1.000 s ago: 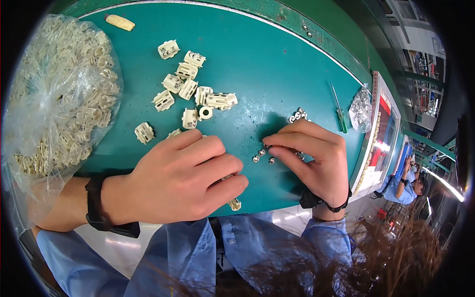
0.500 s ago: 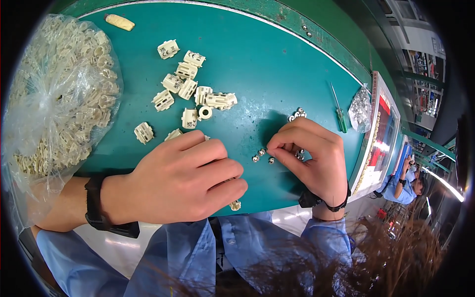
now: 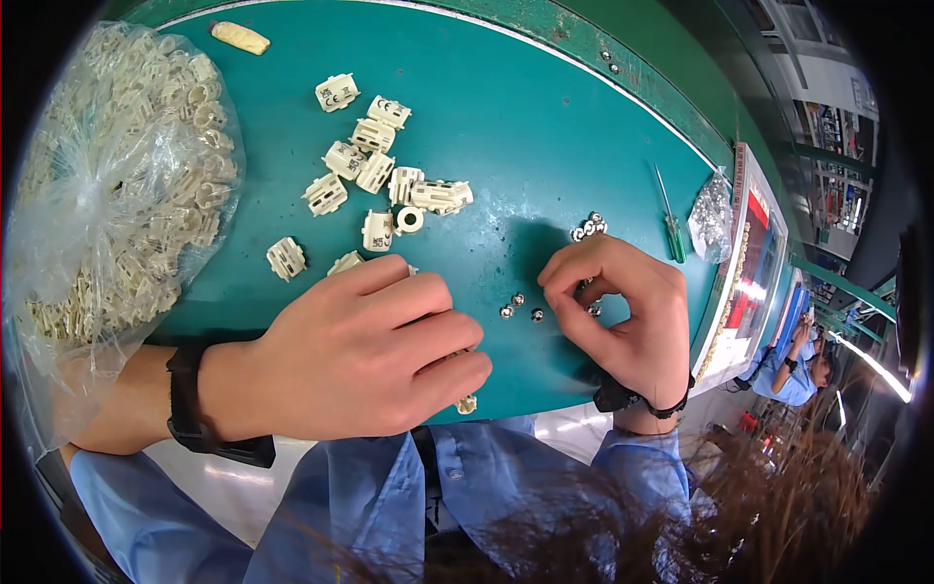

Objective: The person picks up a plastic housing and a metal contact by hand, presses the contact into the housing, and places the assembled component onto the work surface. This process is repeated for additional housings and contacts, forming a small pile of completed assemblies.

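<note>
My left hand (image 3: 375, 355) is curled, knuckles up, over the near part of the bench. The end of a cream plastic part (image 3: 467, 403) pokes out below its fingers; most of it is hidden. My right hand (image 3: 632, 307) has thumb and index fingertip pressed together, and whatever lies between them is too small to make out. Just left of these fingertips lie a few small shiny metal pieces (image 3: 507, 311). Another cluster of metal pieces (image 3: 590, 227) sits beyond the hand, and some show through the gap between thumb and fingers. Several cream plastic housings (image 3: 377, 231) lie scattered past my left hand.
A big clear bag of cream parts (image 3: 126, 185) bulges at the left. On the right are a green-handled screwdriver (image 3: 673, 234), a small bag of metal pieces (image 3: 710, 222) and a framed red-and-white sheet (image 3: 747, 263). A yellowish stub (image 3: 240, 38) lies far left. Another person (image 3: 793, 370) sits beyond.
My right hand has drawn a little to the right, away from the few loose metal pieces, with its fingertips still together. My left hand has hardly moved.
</note>
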Available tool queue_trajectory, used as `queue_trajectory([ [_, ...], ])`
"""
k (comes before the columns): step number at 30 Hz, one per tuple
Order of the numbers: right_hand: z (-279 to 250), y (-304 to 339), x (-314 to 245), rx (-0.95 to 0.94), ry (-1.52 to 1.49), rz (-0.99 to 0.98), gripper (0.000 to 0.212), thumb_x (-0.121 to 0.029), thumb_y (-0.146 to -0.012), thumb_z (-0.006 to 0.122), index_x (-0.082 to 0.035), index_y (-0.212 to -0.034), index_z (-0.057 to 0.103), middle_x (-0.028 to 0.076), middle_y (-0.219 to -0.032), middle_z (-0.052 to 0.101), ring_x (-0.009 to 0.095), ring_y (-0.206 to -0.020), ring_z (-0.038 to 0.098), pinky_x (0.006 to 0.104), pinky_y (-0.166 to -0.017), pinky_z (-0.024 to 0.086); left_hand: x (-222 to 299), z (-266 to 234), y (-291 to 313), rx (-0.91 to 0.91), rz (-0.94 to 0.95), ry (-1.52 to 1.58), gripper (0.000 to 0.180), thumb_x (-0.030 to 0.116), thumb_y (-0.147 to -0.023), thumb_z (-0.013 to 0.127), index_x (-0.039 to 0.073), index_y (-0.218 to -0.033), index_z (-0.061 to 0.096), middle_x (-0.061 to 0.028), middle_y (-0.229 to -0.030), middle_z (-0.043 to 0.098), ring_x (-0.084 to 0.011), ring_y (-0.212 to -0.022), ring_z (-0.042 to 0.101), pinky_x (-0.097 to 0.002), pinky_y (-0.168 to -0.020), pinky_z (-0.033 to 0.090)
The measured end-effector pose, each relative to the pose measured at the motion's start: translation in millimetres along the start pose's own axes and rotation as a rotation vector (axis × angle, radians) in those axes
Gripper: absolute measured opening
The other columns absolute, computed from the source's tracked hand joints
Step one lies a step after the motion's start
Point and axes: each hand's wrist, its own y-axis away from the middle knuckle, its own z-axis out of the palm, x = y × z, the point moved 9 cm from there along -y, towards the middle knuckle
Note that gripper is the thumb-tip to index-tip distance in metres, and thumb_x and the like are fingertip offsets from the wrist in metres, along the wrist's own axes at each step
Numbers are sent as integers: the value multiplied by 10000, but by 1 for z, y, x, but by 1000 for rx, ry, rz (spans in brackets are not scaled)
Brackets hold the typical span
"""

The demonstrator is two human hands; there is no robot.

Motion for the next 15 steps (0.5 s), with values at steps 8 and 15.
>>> queue_trajectory([
  [8,1,0,-2,-15,68,-120,163,119,-903,824,24,-1030,859,100,-1005,824,184,-854,783,301,-725,616,0,-1,1,22,-7,-6,277,175,-766,828,143,-1041,841,26,-1138,783,-195,-939,645,-340,-760,518],
  [15,4,-1,-2,-15,79,-55,155,100,-907,866,15,-1037,876,97,-995,822,183,-836,782,308,-738,623,0,-1,0,15,0,-12,279,177,-762,825,143,-1038,841,24,-1140,783,-197,-937,645,-340,-756,515],
])
